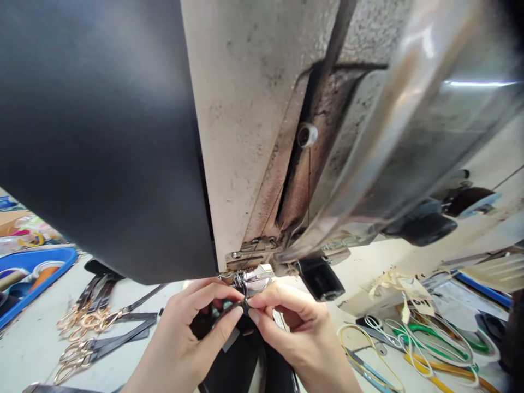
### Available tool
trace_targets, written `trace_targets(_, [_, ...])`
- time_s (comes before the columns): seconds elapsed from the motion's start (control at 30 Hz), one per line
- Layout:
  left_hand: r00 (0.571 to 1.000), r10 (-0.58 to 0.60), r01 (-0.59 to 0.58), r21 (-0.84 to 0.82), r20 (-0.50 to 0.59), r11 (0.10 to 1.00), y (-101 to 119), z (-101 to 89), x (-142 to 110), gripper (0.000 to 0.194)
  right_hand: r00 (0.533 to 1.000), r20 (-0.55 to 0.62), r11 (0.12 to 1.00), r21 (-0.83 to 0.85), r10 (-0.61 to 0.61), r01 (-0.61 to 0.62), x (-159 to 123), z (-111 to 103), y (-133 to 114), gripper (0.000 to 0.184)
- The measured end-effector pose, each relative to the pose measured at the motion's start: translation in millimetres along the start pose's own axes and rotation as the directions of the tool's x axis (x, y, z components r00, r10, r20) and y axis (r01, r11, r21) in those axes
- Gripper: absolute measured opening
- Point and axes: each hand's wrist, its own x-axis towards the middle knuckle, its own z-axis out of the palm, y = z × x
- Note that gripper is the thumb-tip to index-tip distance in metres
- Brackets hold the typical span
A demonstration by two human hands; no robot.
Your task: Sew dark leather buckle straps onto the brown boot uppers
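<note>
I look up close at the underside of a worn sewing machine head (262,136). Its metal presser foot (249,252) sits just above my fingers. My left hand (192,333) and my right hand (290,327) meet under the foot, both pinching a narrow black strap (233,312). The strap runs between thumb and forefinger of each hand. Dark black material (241,365) lies below my hands.
Black straps with gold clasps (94,327) lie on the table at left, beside a blue tray (36,273). At right are scissors with green and yellow handles (426,344), paper tags (409,289) and a chrome machine part (409,136). A black panel (94,125) fills the upper left.
</note>
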Motion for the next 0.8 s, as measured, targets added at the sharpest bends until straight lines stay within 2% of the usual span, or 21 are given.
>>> trace_targets(0.13, [0.998, 0.041, -0.041, -0.009, -0.050, 0.999, -3.9, 0.9, 2.7, 0.011, 1.000, 0.018, 1.000, -0.010, 0.020, -0.020, -0.6, -3.4, -1.1, 0.005])
trace_targets(0.2, [0.994, 0.079, -0.076, 0.046, -0.071, 0.996, -4.7, 2.0, 1.9, 0.012, 0.997, 0.051, 0.998, 0.011, 0.058, -0.059, 0.0, -5.9, -1.2, 0.004])
trace_targets(0.27, [0.982, 0.163, -0.149, 0.136, -0.099, 0.979, -2.9, 2.8, 0.5, 0.012, 0.980, 0.141, 0.985, 0.086, 0.138, -0.151, 2.1, -8.2, -1.0, 0.009])
trace_targets(0.33, [0.954, 0.263, -0.227, 0.224, -0.145, 0.948, 0.5, 3.3, -0.5, 0.010, 0.943, 0.252, 0.944, 0.189, 0.218, -0.269, 5.7, -9.5, -0.3, 0.019])
trace_targets(0.4, [0.935, 0.317, -0.264, 0.287, -0.157, 0.921, 3.3, 3.6, -0.9, 0.010, 0.914, 0.309, 0.903, 0.256, 0.262, -0.345, 9.5, -9.2, 0.5, 0.027])
trace_targets(0.53, [0.929, 0.338, -0.273, 0.338, -0.149, 0.901, 2.3, 4.7, -1.4, 0.010, 0.911, 0.276, 0.895, 0.241, 0.307, -0.375, 12.2, -5.5, 0.9, 0.033])
trace_targets(0.6, [0.930, 0.335, -0.269, 0.339, -0.151, 0.901, 0.7, 5.3, -1.9, 0.010, 0.940, 0.198, 0.935, 0.170, 0.277, -0.312, 10.0, -4.0, 0.2, 0.028])
trace_targets(0.67, [0.938, 0.317, -0.257, 0.332, -0.138, 0.907, 0.4, 5.3, -2.5, 0.012, 0.992, 0.079, 0.994, 0.041, 0.094, -0.097, 6.6, -3.4, -0.6, 0.012])
trace_targets(0.7, [0.943, 0.305, -0.249, 0.328, -0.132, 0.911, 0.8, 5.0, -2.7, 0.013, 0.999, 0.041, 0.999, -0.043, -0.025, 0.027, 4.9, -3.5, -0.9, 0.003])
trace_targets(0.8, [0.961, 0.253, -0.211, 0.296, -0.113, 0.932, 3.4, 3.6, -2.7, 0.013, 0.956, 0.081, 0.920, -0.260, -0.282, 0.293, 1.3, -3.9, -0.4, 0.021])
